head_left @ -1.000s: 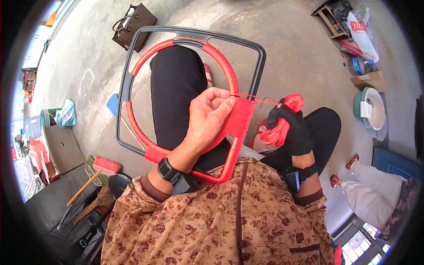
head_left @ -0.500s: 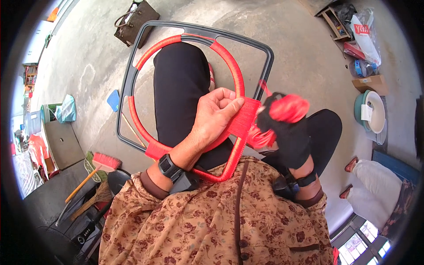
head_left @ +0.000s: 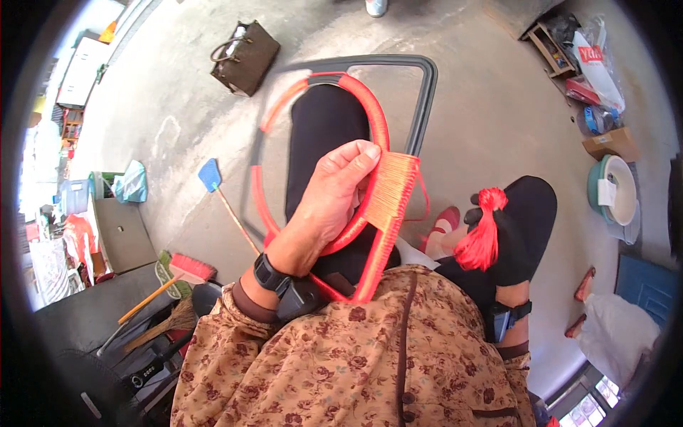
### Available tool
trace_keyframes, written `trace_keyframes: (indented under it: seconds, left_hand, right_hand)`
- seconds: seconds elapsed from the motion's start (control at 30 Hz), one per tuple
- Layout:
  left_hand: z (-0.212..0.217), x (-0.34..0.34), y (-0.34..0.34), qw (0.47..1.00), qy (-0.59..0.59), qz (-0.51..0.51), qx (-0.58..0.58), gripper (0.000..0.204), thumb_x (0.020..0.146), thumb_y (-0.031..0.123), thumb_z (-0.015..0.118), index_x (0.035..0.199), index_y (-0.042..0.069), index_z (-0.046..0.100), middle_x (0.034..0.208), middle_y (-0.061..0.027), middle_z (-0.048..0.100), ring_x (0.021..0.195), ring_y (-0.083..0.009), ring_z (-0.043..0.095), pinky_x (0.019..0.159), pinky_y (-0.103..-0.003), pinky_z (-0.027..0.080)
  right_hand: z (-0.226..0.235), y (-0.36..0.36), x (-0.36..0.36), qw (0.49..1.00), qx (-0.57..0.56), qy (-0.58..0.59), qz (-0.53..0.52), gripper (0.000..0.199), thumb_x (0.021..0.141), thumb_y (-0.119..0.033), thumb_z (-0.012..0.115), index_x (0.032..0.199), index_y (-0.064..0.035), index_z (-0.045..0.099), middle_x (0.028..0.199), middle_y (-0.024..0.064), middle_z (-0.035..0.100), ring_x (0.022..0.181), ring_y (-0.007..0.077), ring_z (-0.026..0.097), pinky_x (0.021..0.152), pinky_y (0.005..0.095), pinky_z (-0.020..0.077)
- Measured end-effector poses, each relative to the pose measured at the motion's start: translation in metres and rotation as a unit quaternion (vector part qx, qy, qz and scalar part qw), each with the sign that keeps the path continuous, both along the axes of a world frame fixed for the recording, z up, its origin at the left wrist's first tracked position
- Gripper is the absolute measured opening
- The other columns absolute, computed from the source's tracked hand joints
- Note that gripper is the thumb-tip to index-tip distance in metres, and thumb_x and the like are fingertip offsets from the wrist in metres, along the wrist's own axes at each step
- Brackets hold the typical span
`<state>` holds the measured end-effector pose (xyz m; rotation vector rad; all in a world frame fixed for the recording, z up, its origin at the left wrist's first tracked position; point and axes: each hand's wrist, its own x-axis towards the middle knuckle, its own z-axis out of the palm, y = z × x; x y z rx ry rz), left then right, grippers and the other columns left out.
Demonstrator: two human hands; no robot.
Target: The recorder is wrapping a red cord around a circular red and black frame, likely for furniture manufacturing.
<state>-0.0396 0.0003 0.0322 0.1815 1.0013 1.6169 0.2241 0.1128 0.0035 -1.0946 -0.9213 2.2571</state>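
Note:
My left hand (head_left: pixel 329 186) pinches a dark plastic frame (head_left: pixel 425 99) at the right side of its inner ring (head_left: pixel 370 107). Red cord is wound round most of that ring, with bare dark gaps at the top and left. A wide woven red panel (head_left: pixel 393 186) joins the ring to the frame's right edge, beside my thumb. To the right, my right hand (head_left: pixel 504 249), in a black glove, grips a red bundle of cord (head_left: pixel 482 238) by its middle. A loose red strand (head_left: pixel 427 199) trails from the panel. The frame rests over my left thigh.
A brown handbag (head_left: pixel 245 58) sits on the floor ahead. To the left are a blue fly swatter (head_left: pixel 209 175), a red-bristled broom (head_left: pixel 191 268) and a straw whisk. At right stand basins (head_left: pixel 620 192) and a cardboard box (head_left: pixel 610 144). Another person's legs (head_left: pixel 617 334) show lower right.
My right hand with the cord bundle has swung right and down, away from the frame. The left hand still holds the frame, which has tilted. The view has shifted.

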Motion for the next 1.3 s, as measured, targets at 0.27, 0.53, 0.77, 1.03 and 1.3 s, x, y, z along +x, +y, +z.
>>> trace_keyframes:
  seconds: [0.27,0.53,0.77,1.03,1.3]
  left_hand:
    - [0.033,-0.067,-0.064,0.998,-0.058,-0.019,0.032,0.041,0.098,0.030,0.044,0.126,0.000,0.050,0.068,-0.0019,0.049,0.047,-0.0090,0.043,0.043,-0.022,0.036]
    - [0.016,-0.074,-0.101,0.981,-0.124,0.062,0.137,0.054,0.097,0.030,0.041,0.137,-0.005,0.033,0.067,-0.0005,0.046,0.043,-0.0076,0.037,0.040,-0.023,0.028]
    - [0.014,-0.067,-0.089,0.972,-0.169,0.050,0.157,0.038,0.095,0.025,0.047,0.120,-0.003,0.048,0.070,-0.0034,0.048,0.050,-0.0116,0.045,0.045,-0.026,0.037]
    - [0.031,-0.017,-0.031,0.995,-0.035,-0.067,0.065,0.027,0.088,0.020,0.065,0.106,0.003,0.055,0.083,-0.0062,0.062,0.068,-0.0152,0.064,0.057,-0.027,0.053]
    - [-0.010,0.029,0.012,0.990,-0.050,-0.132,0.003,0.031,0.096,0.029,0.052,0.106,0.000,0.057,0.091,-0.0098,0.066,0.083,-0.0228,0.066,0.074,-0.032,0.054]
  right_hand:
    - [0.024,-0.020,0.001,0.979,0.026,0.048,0.198,0.042,0.080,-0.018,0.068,0.113,0.0036,0.054,0.102,0.0124,0.063,0.094,0.0212,0.059,0.089,0.0357,0.0465]
    - [0.007,-0.021,-0.003,0.962,0.057,-0.032,0.267,0.057,0.076,-0.027,0.071,0.118,0.0067,0.052,0.108,0.0158,0.062,0.094,0.0232,0.061,0.086,0.0341,0.0471]
    - [0.009,-0.024,-0.010,0.988,0.069,-0.035,0.134,0.044,0.087,-0.022,0.061,0.122,0.0044,0.051,0.115,0.0134,0.060,0.102,0.0230,0.059,0.094,0.0347,0.0441]
    - [0.011,0.009,0.003,0.995,0.059,0.042,-0.062,0.041,0.096,-0.032,0.051,0.122,0.0003,0.051,0.103,0.0115,0.061,0.084,0.0176,0.060,0.072,0.0320,0.0512]
    - [0.032,-0.009,0.008,0.998,0.037,-0.001,0.053,0.040,0.092,-0.027,0.057,0.121,-0.0001,0.054,0.104,0.0108,0.063,0.091,0.0195,0.061,0.081,0.0339,0.0501]
